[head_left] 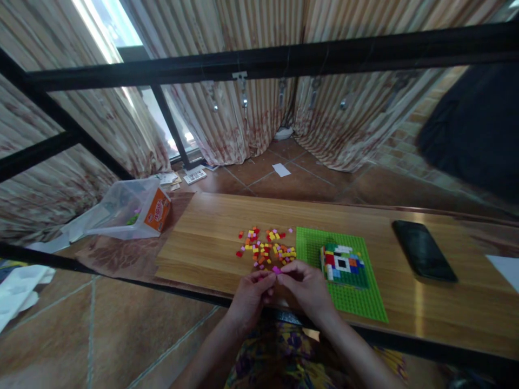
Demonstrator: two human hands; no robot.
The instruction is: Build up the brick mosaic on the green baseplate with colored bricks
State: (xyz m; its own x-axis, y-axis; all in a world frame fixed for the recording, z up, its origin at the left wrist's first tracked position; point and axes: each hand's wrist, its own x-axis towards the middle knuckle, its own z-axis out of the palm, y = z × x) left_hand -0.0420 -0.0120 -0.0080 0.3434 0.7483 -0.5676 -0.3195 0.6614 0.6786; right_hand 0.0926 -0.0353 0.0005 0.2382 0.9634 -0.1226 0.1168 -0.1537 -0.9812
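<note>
Between the fingertips of both hands, at the table's near edge, is a small magenta toy brick (276, 269). My left hand (254, 294) pinches it from one side, my right hand (306, 285) from the other. Just beyond them lies a loose spread of small red, yellow, orange and pink bricks (265, 251). To the right of the hands is a green studded baseplate (357, 308), its near left part covered by my right hand. On the plate stands a multicoloured brick build (343, 263) with a white square ring around a dark centre.
A black phone (424, 251) lies on the wooden table (211, 216) at the right, near a white sheet (505, 270). A clear plastic bin (125, 208) with an orange label stands at the left end. Black metal bars (259, 65) cross beyond the table, before striped curtains.
</note>
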